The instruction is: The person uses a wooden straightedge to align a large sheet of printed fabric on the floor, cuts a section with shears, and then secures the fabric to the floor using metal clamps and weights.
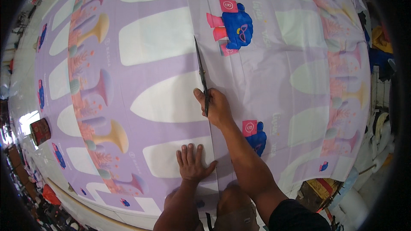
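A wide sheet of lilac printed fabric (171, 75) spreads before me, with white arch shapes and blue cartoon figures on it. My right hand (217, 108) is closed around the handles of dark scissors (202, 69). Their blades point away from me along a lengthwise line in the fabric, where its left part meets the more wrinkled right part. The tips lie beside a white panel, and the blades look nearly closed. My left hand (191, 163) rests flat on the fabric, fingers spread, left of that line and nearer to me.
A dark red patterned block (40, 131) sits at the fabric's left side. A long pole (92, 209) runs along the lower left. A yellow and red bundle (319, 192) stands at the lower right. Assorted goods crowd both sides, including yellow cloth (382, 39).
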Demonstrator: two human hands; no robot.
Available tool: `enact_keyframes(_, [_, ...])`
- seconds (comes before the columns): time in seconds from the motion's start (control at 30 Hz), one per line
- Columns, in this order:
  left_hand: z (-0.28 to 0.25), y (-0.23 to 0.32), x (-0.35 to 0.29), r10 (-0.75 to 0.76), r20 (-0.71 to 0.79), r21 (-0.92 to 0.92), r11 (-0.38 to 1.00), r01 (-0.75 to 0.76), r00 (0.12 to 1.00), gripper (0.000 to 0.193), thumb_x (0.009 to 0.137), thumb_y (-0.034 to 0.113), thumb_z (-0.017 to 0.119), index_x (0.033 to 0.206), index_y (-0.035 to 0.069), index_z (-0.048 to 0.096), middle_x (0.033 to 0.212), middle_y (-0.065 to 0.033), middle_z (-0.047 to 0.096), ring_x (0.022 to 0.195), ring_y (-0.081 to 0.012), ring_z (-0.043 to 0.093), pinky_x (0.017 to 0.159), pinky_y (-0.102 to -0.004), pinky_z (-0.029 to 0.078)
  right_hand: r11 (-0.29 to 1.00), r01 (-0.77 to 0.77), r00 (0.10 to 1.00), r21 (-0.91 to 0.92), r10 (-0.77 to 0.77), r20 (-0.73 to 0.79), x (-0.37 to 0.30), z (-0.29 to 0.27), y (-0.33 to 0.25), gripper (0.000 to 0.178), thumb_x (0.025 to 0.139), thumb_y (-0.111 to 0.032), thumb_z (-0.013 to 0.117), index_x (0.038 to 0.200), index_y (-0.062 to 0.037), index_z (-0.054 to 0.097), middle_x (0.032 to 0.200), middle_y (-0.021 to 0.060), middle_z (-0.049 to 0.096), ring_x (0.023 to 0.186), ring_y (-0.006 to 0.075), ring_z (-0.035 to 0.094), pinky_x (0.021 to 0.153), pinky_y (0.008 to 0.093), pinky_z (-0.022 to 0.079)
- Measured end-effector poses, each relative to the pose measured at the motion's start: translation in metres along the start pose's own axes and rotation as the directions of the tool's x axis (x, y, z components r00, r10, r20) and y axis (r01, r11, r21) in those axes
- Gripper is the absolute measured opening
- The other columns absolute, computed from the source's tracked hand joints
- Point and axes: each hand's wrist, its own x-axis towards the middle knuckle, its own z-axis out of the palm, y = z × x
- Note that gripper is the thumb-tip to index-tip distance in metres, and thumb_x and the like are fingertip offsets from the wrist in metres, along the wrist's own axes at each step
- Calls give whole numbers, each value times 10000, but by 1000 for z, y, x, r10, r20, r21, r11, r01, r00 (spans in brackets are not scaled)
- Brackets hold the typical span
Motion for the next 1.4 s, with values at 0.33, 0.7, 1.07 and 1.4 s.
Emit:
enact_keyframes(0.33, [-1,0,-1,-24,13,-8,1000,25,1000,831,728,645,709,1346,115,544,1407,-202,425,1356,-432,376,1098,-651,278,999,-40,999,-12,40,15,7,1,-14,649,884,-627,632,664,-23,539,632,127,549,624,267,560,620,437,448])
enact_keyframes(0.7, [1,-1,-2,-3,25,-14,1000,3,1000,866,737,643,704,1381,100,499,1428,-219,397,1385,-436,337,1105,-662,249,998,43,998,-52,-45,-39,25,2,-15,641,888,-601,642,658,-13,534,612,147,546,591,292,543,605,438,439])
enact_keyframes(1.07, [0,-1,-1,-2,19,-19,1000,2,1000,891,711,637,738,1382,101,504,1433,-218,392,1396,-434,324,1117,-655,237,991,137,989,9,-137,-49,55,1,-23,526,874,-518,724,691,-87,486,562,-2,466,470,87,458,439,258,401])
enact_keyframes(1.4, [1,0,-2,-5,18,-19,1000,5,1000,892,706,636,740,1380,101,505,1445,-216,380,1411,-433,298,1125,-644,235,994,6,1000,108,-4,-20,121,2,-88,587,810,-615,739,686,-99,487,579,9,475,457,111,469,431,263,392])
